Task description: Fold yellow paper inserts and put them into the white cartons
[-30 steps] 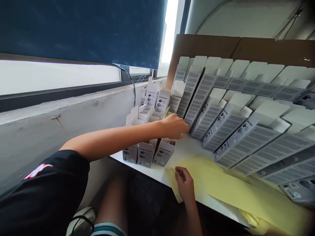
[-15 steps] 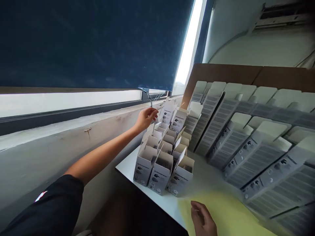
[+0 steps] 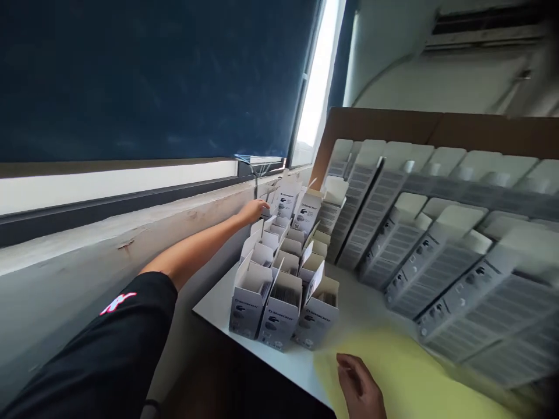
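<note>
My left hand (image 3: 254,210) reaches far out along the wall to the back left of a cluster of small white cartons. Its fingertips are beside the rearmost cartons, but they are small and partly hidden, so I cannot make out a grip. An upright printed carton (image 3: 286,201) stands just right of those fingers, and another carton (image 3: 307,216) is beside it. Nearer to me, open-topped cartons (image 3: 279,317) stand in rows with their flaps up; dark contents show in some. Low in front, my right hand (image 3: 360,387) hovers loosely curved over a yellow surface (image 3: 406,372), fingers and thumb apart, holding nothing.
Many larger grey-white printed boxes (image 3: 458,256) with raised flaps fill the right side, before a brown cardboard panel (image 3: 384,125). A white table (image 3: 213,302) carries the cartons. The window ledge (image 3: 131,227) and a dark blue blind (image 3: 152,75) border the left.
My left hand has lowered and flattened at the back-left cartons, its forearm stretched further. The view has shifted slightly to the right. My right hand stays almost where it was.
</note>
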{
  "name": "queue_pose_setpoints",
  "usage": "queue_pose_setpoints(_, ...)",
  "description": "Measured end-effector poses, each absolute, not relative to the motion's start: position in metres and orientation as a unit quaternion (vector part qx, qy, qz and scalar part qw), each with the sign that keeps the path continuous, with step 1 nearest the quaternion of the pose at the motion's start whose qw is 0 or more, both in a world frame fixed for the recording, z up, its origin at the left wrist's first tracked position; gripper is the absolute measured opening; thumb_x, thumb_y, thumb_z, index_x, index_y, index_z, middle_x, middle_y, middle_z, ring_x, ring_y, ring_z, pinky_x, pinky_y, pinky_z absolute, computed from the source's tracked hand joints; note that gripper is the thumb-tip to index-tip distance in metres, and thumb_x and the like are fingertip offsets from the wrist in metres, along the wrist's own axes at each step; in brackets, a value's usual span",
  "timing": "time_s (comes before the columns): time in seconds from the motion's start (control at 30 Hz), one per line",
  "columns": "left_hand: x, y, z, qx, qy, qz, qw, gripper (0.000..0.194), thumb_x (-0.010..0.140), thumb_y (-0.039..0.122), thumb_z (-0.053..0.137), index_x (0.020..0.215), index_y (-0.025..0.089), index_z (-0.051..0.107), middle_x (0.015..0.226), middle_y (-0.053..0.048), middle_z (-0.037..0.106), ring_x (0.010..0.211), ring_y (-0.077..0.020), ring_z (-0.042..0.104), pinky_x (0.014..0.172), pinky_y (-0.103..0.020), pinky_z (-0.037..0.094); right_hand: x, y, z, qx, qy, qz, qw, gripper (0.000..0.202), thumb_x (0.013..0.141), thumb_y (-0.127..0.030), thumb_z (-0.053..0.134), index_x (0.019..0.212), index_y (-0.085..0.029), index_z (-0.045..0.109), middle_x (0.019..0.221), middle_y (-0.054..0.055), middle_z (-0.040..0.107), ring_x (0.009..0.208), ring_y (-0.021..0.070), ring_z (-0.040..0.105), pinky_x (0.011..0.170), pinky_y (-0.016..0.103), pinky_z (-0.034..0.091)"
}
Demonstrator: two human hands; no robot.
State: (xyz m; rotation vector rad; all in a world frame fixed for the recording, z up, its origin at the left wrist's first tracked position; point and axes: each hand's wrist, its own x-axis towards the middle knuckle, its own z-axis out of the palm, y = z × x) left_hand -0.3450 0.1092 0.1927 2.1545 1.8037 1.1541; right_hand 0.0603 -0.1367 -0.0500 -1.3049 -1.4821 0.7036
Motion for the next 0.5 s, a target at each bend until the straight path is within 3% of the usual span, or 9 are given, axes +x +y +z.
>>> queue_pose_setpoints(0.13, -0.335, 0.138, 0.199, 0.741, 0.583, 0.332, 0.015, 0.03, 0.082, 0.006, 0.052, 0.099, 0.017, 0.073, 0.122, -0.006, 0.07, 0.111, -0.0203, 0.063, 0.101, -0.027, 0.046, 0.055, -0.137, -0.048, -0.525, -0.625, 0.266, 0.513, 0.024, 0.084, -0.044, 0.064, 0.087, -0.023, 0.074, 0.089, 0.01, 0.073, 0.082, 0.0235, 0.073, 0.076, 0.029, 0.06)
queue_pose_setpoints(0.3, -0.329, 0.188, 0.219, 0.755, 0.602, 0.261, -0.016, 0.017, 0.084, 0.006, 0.054, 0.082, 0.013, 0.069, 0.1, -0.005, 0.074, 0.096, -0.0184, 0.065, 0.09, -0.026, 0.049, 0.046, -0.135, -0.051, -0.523, -0.622, 0.249, 0.527, 0.017, 0.086, -0.037, 0.064, 0.088, -0.024, 0.074, 0.089, 0.009, 0.072, 0.082, 0.0226, 0.072, 0.074, 0.028, 0.06)
queue_pose_setpoints(0.4, -0.33, 0.216, 0.225, 0.745, 0.629, 0.22, -0.03, 0.013, 0.094, 0.019, 0.058, 0.091, 0.01, 0.067, 0.1, -0.007, 0.072, 0.095, -0.0193, 0.066, 0.089, -0.034, 0.052, 0.045, -0.134, -0.054, -0.522, -0.623, 0.251, 0.525, 0.017, 0.087, -0.037, 0.063, 0.089, -0.024, 0.074, 0.09, 0.01, 0.071, 0.084, 0.0234, 0.071, 0.075, 0.028, 0.059)
queue_pose_setpoints(0.5, -0.327, 0.235, 0.224, 0.756, 0.634, 0.159, -0.024, 0.026, 0.096, 0.036, 0.063, 0.102, 0.011, 0.066, 0.106, -0.006, 0.07, 0.1, -0.0215, 0.067, 0.09, -0.04, 0.054, 0.044, -0.136, -0.054, -0.522, -0.628, 0.233, 0.527, 0.019, 0.089, -0.038, 0.061, 0.091, -0.024, 0.073, 0.091, 0.011, 0.07, 0.087, 0.023, 0.069, 0.077, 0.028, 0.058)
